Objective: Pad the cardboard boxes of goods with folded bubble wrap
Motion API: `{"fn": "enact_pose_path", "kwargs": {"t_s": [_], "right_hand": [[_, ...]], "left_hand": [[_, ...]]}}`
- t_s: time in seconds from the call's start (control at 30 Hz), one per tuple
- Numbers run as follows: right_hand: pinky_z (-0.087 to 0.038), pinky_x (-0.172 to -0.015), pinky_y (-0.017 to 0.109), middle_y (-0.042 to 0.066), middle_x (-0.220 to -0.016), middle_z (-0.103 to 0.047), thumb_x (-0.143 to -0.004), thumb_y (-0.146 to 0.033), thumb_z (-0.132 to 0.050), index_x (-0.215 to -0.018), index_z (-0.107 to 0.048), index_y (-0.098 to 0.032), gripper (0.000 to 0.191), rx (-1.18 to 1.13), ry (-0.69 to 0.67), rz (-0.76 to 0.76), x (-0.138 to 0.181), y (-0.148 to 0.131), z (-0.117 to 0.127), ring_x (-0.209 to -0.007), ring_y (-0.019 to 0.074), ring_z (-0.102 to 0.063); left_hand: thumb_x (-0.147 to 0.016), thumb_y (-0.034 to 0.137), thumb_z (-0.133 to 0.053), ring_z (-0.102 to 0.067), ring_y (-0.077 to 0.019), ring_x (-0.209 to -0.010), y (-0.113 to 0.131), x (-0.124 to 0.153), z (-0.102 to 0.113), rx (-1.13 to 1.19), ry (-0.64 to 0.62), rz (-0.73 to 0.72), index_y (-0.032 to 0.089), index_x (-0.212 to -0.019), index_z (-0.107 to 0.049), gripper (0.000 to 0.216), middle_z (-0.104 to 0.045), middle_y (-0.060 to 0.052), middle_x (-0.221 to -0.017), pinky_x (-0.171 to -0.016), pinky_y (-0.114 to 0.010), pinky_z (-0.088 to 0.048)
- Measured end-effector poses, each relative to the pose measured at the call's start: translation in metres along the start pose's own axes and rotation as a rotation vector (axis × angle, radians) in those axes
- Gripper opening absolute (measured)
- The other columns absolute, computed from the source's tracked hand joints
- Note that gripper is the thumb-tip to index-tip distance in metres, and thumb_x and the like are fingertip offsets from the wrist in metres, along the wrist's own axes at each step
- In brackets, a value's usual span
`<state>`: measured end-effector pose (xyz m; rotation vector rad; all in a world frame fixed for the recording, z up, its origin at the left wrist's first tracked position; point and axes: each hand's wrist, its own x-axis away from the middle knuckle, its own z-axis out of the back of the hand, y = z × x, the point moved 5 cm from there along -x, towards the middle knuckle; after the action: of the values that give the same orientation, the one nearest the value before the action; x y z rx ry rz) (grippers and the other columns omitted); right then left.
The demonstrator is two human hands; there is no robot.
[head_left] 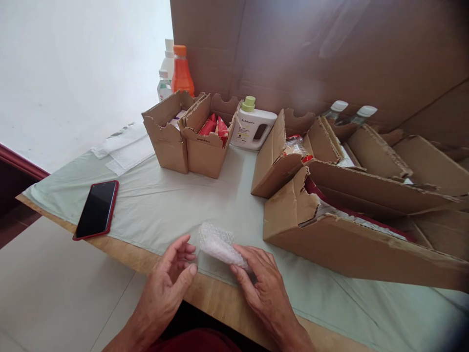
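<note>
A small bundle wrapped in clear bubble wrap (217,240) lies near the front edge of the table (220,298). My right hand (261,278) rests on its right end, fingers curled around it. My left hand (172,274) hovers just left of the bundle, fingers loosely spread and bent, holding nothing. A pale green cloth (157,205) covers the table top under the bundle.
A phone in a red case (96,209) lies at the left. Two small open cardboard boxes (190,132) stand behind, one with red packets. A white detergent bottle (253,126), an orange bottle (181,72) and larger open boxes (344,234) fill the back and right.
</note>
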<state>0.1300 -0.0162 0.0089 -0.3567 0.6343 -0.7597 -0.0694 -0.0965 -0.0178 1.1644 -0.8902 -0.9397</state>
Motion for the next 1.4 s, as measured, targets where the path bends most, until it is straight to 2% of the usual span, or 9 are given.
{"fn": "enact_pose_path", "kwargs": {"t_s": [0.17,0.4,0.6,0.83,1.0,1.13,1.23,1.33,1.4], "right_hand": [[-0.053,-0.089,0.038,0.004,-0.114,-0.071,-0.098,-0.022,-0.057,-0.118,-0.064,-0.028,0.023,-0.182,-0.123,-0.015,0.014,-0.021,0.008,-0.104,0.0221,-0.064],[-0.049,-0.106,0.049,0.010,-0.151,-0.048,-0.098,-0.038,-0.055,-0.103,-0.068,-0.026,0.019,-0.343,-0.266,-0.271,0.037,-0.014,0.004,-0.134,0.0308,-0.053],[-0.054,-0.100,0.037,0.010,-0.131,-0.065,-0.101,-0.043,-0.053,-0.142,-0.049,-0.028,0.044,-0.573,-0.211,-0.487,0.056,-0.002,-0.006,-0.120,0.0230,-0.065],[-0.046,-0.113,0.038,0.012,-0.159,-0.044,-0.107,-0.049,-0.037,-0.160,-0.030,-0.030,0.056,-0.496,-0.089,-0.391,0.067,-0.006,-0.011,-0.138,0.0244,-0.054],[-0.047,-0.110,0.036,0.012,-0.149,-0.053,-0.107,-0.053,-0.034,-0.156,-0.037,-0.028,0.055,-0.554,-0.007,-0.447,0.066,-0.003,-0.013,-0.130,0.0229,-0.058],[-0.050,-0.106,0.038,0.014,-0.147,-0.056,-0.097,-0.065,-0.050,-0.156,-0.038,-0.027,0.071,-0.711,-0.032,-0.478,0.072,0.001,-0.015,-0.130,0.0275,-0.058],[-0.054,-0.097,0.036,0.013,-0.133,-0.065,-0.088,-0.071,-0.060,-0.146,-0.051,-0.024,0.075,-0.811,-0.022,-0.552,0.079,0.006,-0.009,-0.117,0.0283,-0.066],[-0.055,-0.090,0.034,0.008,-0.112,-0.073,-0.085,-0.055,-0.068,-0.126,-0.068,-0.025,0.052,-0.708,-0.098,-0.606,0.077,0.009,0.008,-0.099,0.0256,-0.070],[-0.052,-0.095,0.035,0.006,-0.112,-0.074,-0.081,-0.038,-0.072,-0.125,-0.070,-0.027,0.045,-0.572,-0.141,-0.629,0.072,0.009,0.023,-0.103,0.0256,-0.068]], "left_hand": [[-0.083,0.039,-0.071,-0.065,-0.0292,-0.120,0.000,0.009,-0.026,0.416,-0.228,0.218,0.017,-0.159,-0.024,0.092,-0.066,-0.017,-0.132,-0.106,-0.047,-0.051],[-0.085,0.039,-0.070,-0.069,-0.0249,-0.102,0.002,0.015,-0.041,0.453,-0.389,0.223,0.020,-0.162,-0.021,0.093,-0.071,-0.012,-0.117,-0.092,-0.039,-0.055],[-0.090,0.043,-0.069,-0.065,-0.0279,-0.118,-0.015,0.021,-0.048,0.476,-0.382,0.297,0.023,-0.161,-0.029,0.084,-0.068,-0.013,-0.130,-0.104,-0.042,-0.051],[-0.086,0.046,-0.075,-0.065,-0.0282,-0.120,-0.020,0.028,-0.064,0.634,-0.338,0.377,0.031,-0.156,-0.039,0.080,-0.068,-0.009,-0.133,-0.106,-0.041,-0.050],[-0.081,0.053,-0.078,-0.066,-0.0305,-0.118,-0.018,0.031,-0.075,0.625,-0.348,0.411,0.027,-0.156,-0.038,0.089,-0.067,-0.013,-0.134,-0.107,-0.045,-0.048],[-0.076,0.050,-0.083,-0.068,-0.0318,-0.112,-0.018,0.028,-0.075,0.705,-0.256,0.471,0.024,-0.159,-0.031,0.102,-0.072,-0.012,-0.121,-0.104,-0.046,-0.049],[-0.078,0.048,-0.082,-0.070,-0.0298,-0.104,-0.013,0.026,-0.073,0.733,-0.229,0.470,0.027,-0.162,-0.023,0.105,-0.074,-0.009,-0.113,-0.097,-0.042,-0.052],[-0.077,0.051,-0.081,-0.071,-0.0257,-0.089,-0.009,0.028,-0.077,0.647,-0.329,0.467,0.026,-0.162,-0.024,0.105,-0.076,-0.007,-0.104,-0.085,-0.037,-0.055],[-0.076,0.052,-0.081,-0.070,-0.0243,-0.086,-0.006,0.029,-0.080,0.549,-0.381,0.435,0.025,-0.159,-0.032,0.101,-0.075,-0.006,-0.102,-0.084,-0.034,-0.054]]}}
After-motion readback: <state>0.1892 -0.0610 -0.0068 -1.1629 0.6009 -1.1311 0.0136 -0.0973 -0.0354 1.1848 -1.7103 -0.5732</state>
